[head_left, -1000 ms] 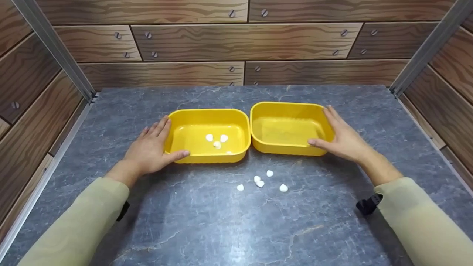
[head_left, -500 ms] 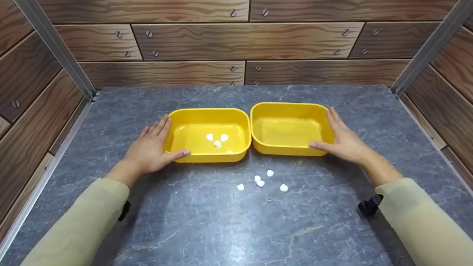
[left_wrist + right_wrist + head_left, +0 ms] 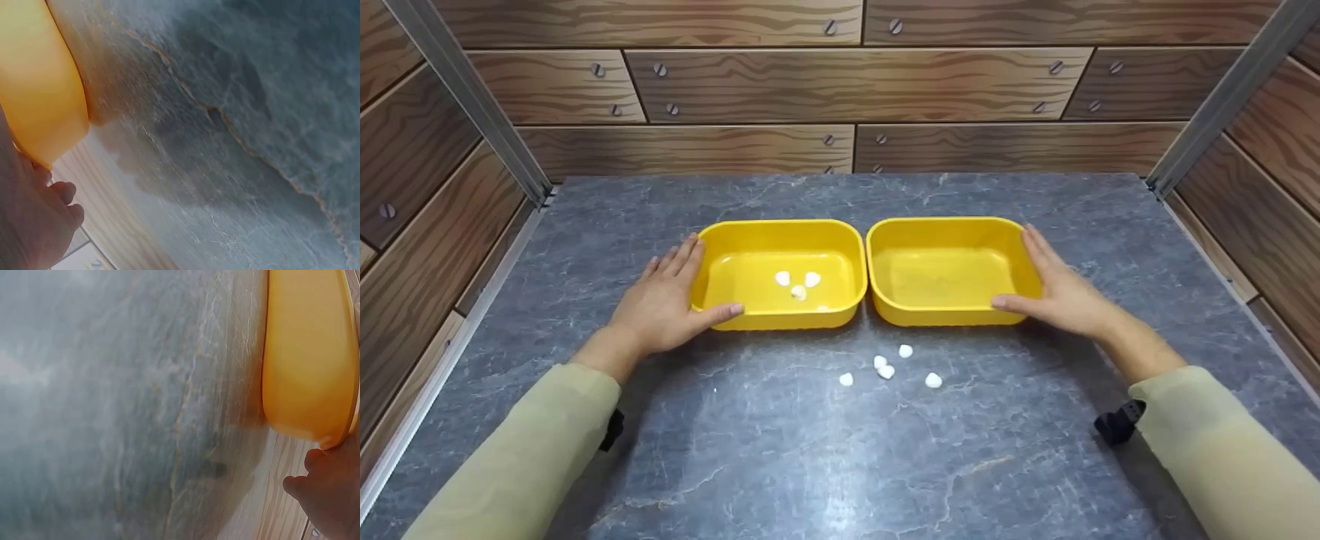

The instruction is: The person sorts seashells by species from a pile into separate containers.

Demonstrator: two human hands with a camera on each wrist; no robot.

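Note:
Two yellow plastic tubs stand side by side on the table. The left tub [image 3: 727, 321] contains several small white pieces [image 3: 783, 278]; the right tub [image 3: 930, 316] shows a bare floor. My left hand [image 3: 656, 304] lies against the left tub's outer end, fingers straight along the wall and thumb across the front rim. At the opposite end, my right hand [image 3: 1069, 296] touches the right tub the same way, its thumb over the near rim. In each wrist view a tub's yellow wall shows, with fingertips at its far corner.
On the grey marbled table [image 3: 780, 450], several more small white pieces [image 3: 934, 380] lie scattered in front of the tubs. A wood-patterned wall [image 3: 855, 86] closes off the back, and metal posts [image 3: 472, 97] stand at the corners.
The right tub has turned and come slightly nearer, its front edge now almost level with the left tub's. My right hand moved with it; the left hand and left tub stayed put.

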